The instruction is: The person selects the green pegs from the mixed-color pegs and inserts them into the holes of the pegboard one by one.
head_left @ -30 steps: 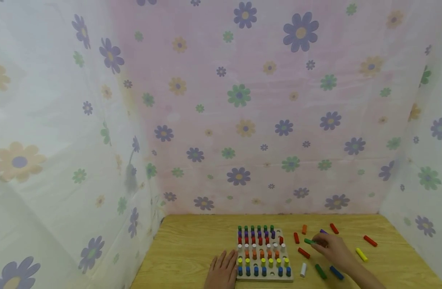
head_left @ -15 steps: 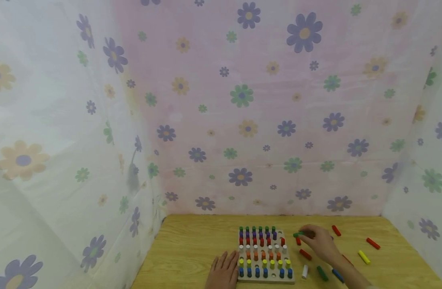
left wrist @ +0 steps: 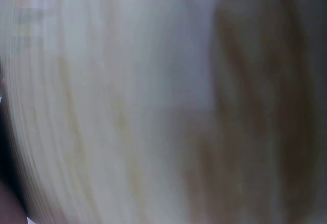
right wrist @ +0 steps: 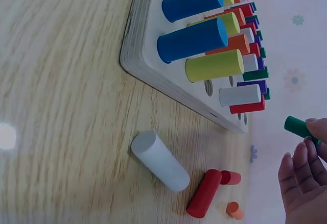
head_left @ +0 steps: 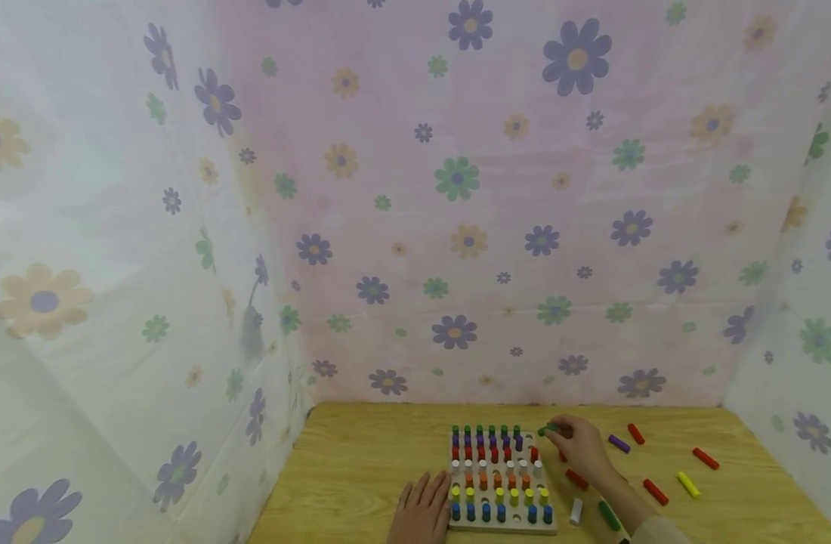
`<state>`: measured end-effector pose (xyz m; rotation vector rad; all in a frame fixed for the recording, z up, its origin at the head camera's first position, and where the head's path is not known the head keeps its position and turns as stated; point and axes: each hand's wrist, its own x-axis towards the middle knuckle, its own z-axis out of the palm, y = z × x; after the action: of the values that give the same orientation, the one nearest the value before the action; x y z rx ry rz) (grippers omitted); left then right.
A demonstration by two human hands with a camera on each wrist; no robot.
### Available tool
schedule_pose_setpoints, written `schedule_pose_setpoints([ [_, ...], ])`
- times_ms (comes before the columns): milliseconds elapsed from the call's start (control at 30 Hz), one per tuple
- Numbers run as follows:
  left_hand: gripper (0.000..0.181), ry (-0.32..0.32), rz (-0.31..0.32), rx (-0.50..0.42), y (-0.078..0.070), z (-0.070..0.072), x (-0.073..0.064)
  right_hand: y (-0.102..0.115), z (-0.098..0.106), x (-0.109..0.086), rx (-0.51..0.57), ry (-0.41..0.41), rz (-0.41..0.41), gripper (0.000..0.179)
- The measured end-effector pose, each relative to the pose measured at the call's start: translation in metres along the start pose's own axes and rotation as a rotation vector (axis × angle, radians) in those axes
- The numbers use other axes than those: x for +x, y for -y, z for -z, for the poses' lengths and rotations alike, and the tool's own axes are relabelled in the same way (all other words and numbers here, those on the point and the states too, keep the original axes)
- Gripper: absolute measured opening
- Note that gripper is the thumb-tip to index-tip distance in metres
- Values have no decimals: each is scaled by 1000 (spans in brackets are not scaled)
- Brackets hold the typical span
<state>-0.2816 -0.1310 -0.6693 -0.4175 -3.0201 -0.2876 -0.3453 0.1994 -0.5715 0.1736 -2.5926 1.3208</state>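
My right hand (head_left: 582, 447) pinches a green peg (head_left: 546, 430) between thumb and fingers. It hovers just off the back right corner of a wooden pegboard (head_left: 504, 530). In the right wrist view the green peg (right wrist: 298, 126) points toward the board, the other fingers partly spread below it. Rows of upright pegs fill much of the board: green at the back, then purple, red, white, orange, yellow and blue at the front. Some holes show between them. My left hand (head_left: 422, 510) lies flat with straight fingers, fingertips right at the board's left edge. The left wrist view is blurred.
Loose pegs lie right of the board: a white one (head_left: 576, 511), a green one (head_left: 609, 516), a purple one (head_left: 619, 443), a yellow one (head_left: 688, 484) and several red ones (head_left: 705, 458). An orange peg (right wrist: 235, 210) shows in the right wrist view. Flowered sheets surround the table.
My right hand has carried the green peg leftward and toward the back, from among the loose pegs to the board's far corner. My left hand has stayed in place.
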Motion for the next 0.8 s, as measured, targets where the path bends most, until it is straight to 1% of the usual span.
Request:
schedule_pose_setpoints([
  [200, 57, -7, 0, 12, 0, 2, -1, -4, -13, 9, 5, 11, -25, 13],
  [300, 56, -1, 8, 19, 0, 2, -1, -6, -19, 13, 6, 12, -44, 13],
  [467, 57, 18, 13, 16, -1, 1, 0, -3, -24, 16, -15, -2, -41, 13],
  [633, 60, 25, 17, 27, -2, 2, 1, -2, -28, 20, -48, 20, -59, 14],
  [800, 60, 30, 10, 17, -2, 4, 0, -3, -31, 23, -34, 49, -97, 17],
])
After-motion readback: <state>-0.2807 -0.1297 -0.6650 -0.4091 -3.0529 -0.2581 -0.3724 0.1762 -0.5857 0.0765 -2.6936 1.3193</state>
